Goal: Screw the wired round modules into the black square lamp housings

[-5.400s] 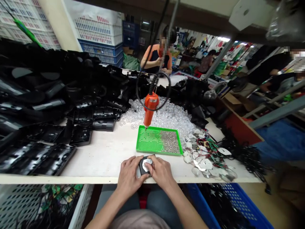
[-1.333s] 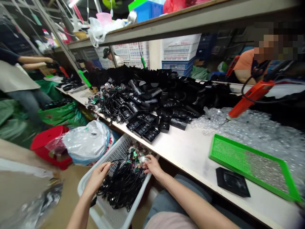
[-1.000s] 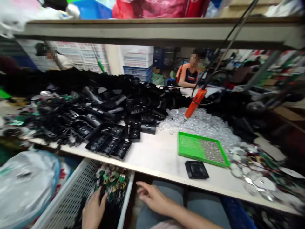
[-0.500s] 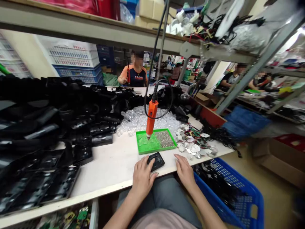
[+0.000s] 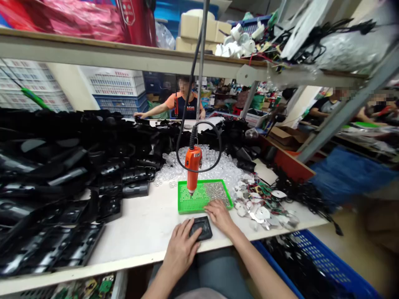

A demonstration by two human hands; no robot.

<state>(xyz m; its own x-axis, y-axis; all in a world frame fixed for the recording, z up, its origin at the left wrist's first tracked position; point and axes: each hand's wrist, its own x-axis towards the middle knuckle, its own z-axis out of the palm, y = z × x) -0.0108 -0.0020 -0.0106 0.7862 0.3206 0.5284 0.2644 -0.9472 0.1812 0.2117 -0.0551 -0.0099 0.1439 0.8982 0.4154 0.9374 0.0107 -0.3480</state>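
Note:
A small black rectangular part (image 5: pixel 204 228) lies on the white table near its front edge. My left hand (image 5: pixel 183 247) rests on the left side of this part, fingers spread, holding it against the table. My right hand (image 5: pixel 220 216) reaches over the front right edge of the green tray (image 5: pixel 190 207), its fingertips bent down at the small metal pieces (image 5: pixel 215 191); whether it pinches any is hidden. Above the tray's left half hangs an orange electric screwdriver (image 5: pixel 192 168), tip down, touched by neither hand.
Black plastic housings (image 5: pixel 75 166) cover the table's left side. Clear round pieces (image 5: pixel 215 162) are heaped behind the tray, wired white parts (image 5: pixel 262 203) to its right. A blue crate (image 5: pixel 327 265) stands below right. Across the table sits a person (image 5: pixel 187 104).
My right hand has moved from the table's front edge to the green tray. My left hand stays on the black part. The camera view has shifted, and the person opposite has stretched out an arm.

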